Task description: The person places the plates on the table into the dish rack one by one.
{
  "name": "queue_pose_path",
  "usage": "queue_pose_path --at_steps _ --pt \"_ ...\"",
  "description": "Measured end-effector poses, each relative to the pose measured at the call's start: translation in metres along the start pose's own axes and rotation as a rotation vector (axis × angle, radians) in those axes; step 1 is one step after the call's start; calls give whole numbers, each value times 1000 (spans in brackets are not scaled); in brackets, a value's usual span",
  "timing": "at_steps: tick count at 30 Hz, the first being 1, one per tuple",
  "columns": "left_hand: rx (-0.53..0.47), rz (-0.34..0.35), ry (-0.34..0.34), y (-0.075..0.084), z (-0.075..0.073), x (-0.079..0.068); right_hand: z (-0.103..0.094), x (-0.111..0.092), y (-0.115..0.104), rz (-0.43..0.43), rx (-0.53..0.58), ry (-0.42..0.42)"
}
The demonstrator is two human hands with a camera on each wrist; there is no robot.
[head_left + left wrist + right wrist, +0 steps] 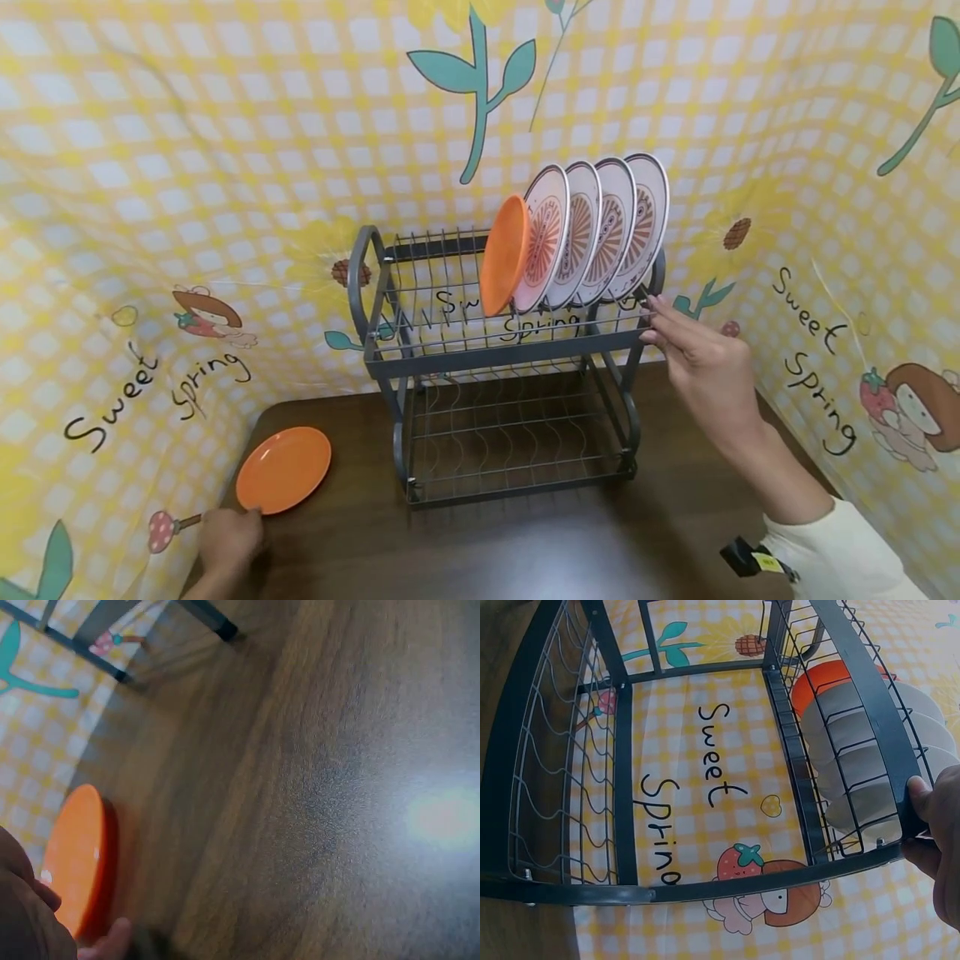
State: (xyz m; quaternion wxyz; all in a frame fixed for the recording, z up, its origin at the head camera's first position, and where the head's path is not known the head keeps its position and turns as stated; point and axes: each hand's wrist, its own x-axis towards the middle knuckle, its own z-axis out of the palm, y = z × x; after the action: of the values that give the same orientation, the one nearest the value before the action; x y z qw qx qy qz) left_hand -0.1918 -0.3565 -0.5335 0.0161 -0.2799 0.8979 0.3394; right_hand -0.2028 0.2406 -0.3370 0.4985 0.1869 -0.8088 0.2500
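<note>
An orange plate (284,470) lies at the table's left side, face up. My left hand (231,537) is at its near rim; in the left wrist view, the thumb overlaps the plate's face (73,859) and a finger sits by its edge, pinching it. My right hand (701,358) grips the front right corner of the grey dish rack's upper tier (480,360). In the right wrist view, its thumb (921,796) presses on the rail, with fingers bent behind. Several white patterned plates (651,218) stand upright on that tier, with another orange plate (504,254) at their left.
The rack's lower wire tier (517,433) holds no dishes. It stands on a dark wooden table (525,542) that reflects a bright light. Yellow checked cloth (262,167) covers the walls behind and on both sides, close to the table edges.
</note>
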Motion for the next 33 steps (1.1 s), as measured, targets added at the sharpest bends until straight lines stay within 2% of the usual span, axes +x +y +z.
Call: queue_pose_path --at_steps 6,11,14,20,22,27,33 --pt "-281 -147 42 3 10 5 2 1 -1 5 29 -6" --pt "-536 -276 4 0 14 15 3 2 0 3 27 -5" --pt "-625 -341 -9 -5 15 21 4 2 0 1 33 -7" --pt "-679 -412 -2 -8 14 21 4 1 -1 5 41 -10" --pt "-666 -396 9 -7 13 18 4 1 -1 7 46 -11" --pt "-573 -304 17 -5 6 13 2 -1 0 17 50 -5" --pt "-563 -290 74 -5 0 11 2 -1 1 10 52 12"
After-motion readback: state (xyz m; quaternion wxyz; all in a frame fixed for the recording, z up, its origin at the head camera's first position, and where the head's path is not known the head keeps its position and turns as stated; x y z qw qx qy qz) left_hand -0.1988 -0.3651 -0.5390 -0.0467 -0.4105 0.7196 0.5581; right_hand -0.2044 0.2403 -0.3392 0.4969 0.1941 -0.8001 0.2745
